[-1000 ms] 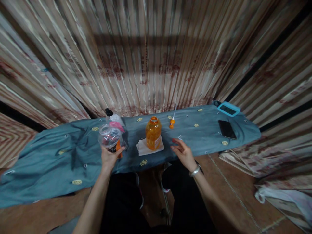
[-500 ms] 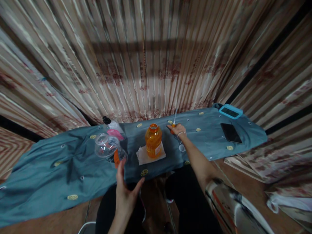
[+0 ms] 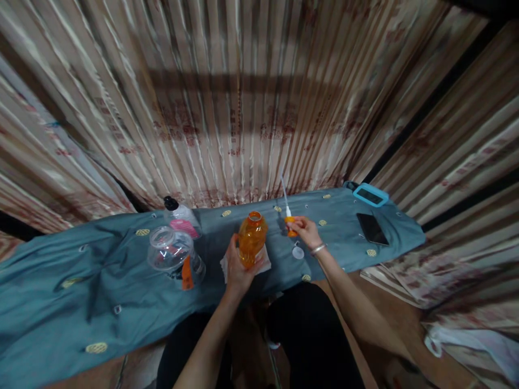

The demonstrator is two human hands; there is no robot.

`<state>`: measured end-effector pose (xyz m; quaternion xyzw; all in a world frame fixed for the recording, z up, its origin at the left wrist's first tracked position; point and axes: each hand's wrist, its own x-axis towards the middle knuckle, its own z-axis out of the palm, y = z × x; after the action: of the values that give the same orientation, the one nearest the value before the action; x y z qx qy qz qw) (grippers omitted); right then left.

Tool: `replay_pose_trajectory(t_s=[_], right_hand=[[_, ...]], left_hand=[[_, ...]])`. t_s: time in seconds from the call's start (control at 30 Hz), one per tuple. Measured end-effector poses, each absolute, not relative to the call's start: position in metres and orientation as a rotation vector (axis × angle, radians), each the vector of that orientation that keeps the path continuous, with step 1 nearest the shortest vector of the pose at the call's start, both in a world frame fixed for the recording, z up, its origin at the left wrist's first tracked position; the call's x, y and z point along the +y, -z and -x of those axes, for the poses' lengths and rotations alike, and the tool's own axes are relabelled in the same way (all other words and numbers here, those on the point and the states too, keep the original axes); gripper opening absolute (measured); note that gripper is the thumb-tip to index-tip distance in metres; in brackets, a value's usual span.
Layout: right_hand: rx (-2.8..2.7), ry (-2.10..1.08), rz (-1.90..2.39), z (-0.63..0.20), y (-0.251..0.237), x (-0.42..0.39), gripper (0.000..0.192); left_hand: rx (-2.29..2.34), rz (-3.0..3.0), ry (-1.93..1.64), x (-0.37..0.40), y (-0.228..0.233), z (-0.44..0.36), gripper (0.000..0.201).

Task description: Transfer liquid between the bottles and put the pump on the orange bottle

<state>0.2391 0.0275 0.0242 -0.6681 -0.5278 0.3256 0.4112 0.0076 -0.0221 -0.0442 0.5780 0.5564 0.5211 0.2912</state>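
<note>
Orange bottle (image 3: pixel 252 241), uncapped, standing on a white napkin (image 3: pixel 264 264) mid-cloth, being gripped around its side by the left hand (image 3: pixel 238 268). Orange pump cap (image 3: pixel 290 222) with its white tube being pinched in the right hand (image 3: pixel 307 232), just right of the bottle.

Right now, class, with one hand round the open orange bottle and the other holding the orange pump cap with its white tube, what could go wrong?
1. The orange plastic bottle stands uncapped in the left hand; a tilt could spill liquid onto the white paper napkin and blue cloth.
2. The orange pump cap with its long white tube, pinched by the right hand, might drip or bend.
3. The clear plastic bottle nearby could get knocked.
</note>
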Motion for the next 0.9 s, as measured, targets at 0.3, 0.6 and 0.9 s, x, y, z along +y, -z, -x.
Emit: replay_pose_trajectory(t_s=[0.3,0.6,0.9], right_hand=[[-1.402,-0.9,1.542,-0.313,-0.108,-0.132,0.048],[-1.74,-0.616,1.661,-0.309,-0.19,-0.155,0.039],[-1.439,-0.303,1.652,-0.304,-0.25,-0.138,0.026]], left_hand=[[1.441,-1.624,-1.431,-0.013,0.05,-0.01,0.074],[1.461,-1.67,-1.475,-0.005,0.066,-0.015,0.072],[1.422,-1.685,-1.49,-0.003,0.071,-0.016,0.072]])
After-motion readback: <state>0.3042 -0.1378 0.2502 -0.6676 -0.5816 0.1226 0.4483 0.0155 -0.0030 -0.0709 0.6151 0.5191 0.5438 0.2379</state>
